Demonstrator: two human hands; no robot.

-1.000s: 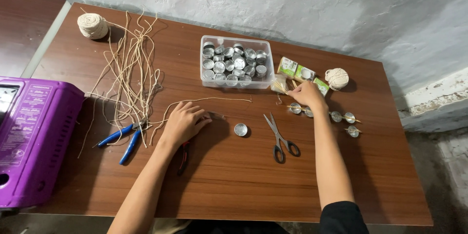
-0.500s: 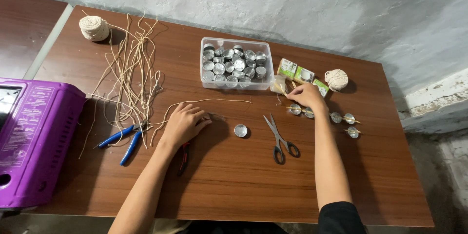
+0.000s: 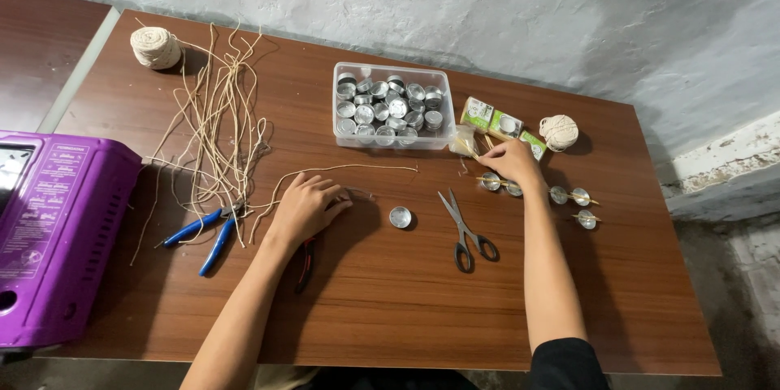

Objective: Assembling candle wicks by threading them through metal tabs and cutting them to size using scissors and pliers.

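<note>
Even soft light, faint shadows, sharp focus, slight wide-angle edge distortion

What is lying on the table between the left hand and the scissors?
In the head view, a single small round metal cup lies on the table between the left hand and the scissors. Otherwise that stretch is bare wood.

Your left hand lies flat, palm down, on a long tan cord that curves across the table toward the middle. Your right hand pinches at a small clear bag of thin wooden sticks (lying flat, just beside the clear tub), fingertips closed on it.
</note>
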